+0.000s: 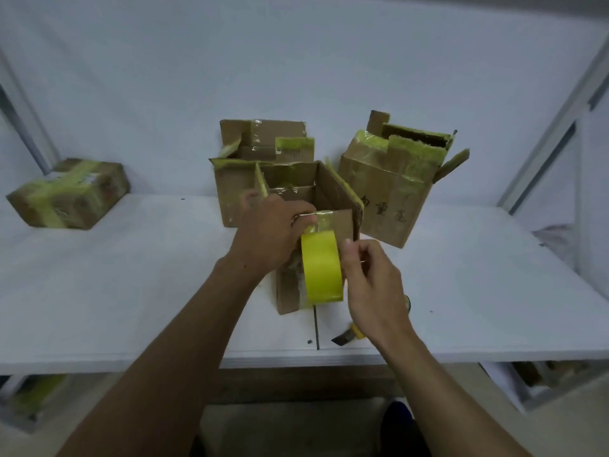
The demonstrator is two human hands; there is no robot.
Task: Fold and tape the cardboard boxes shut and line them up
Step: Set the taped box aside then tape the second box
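left hand [270,230] gripping, right hand [374,282] pinching

Dim, flat, bluish light (no glare), soft focus throughout, wide-angle bending at edges.

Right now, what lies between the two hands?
The yellow tape roll, gripped by the right hand, its loose end pinched by the left hand at the near open box. Head view shows it.

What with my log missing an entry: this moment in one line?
left hand: pinches tape end on front box | right hand: holds yellow tape roll | box top: open
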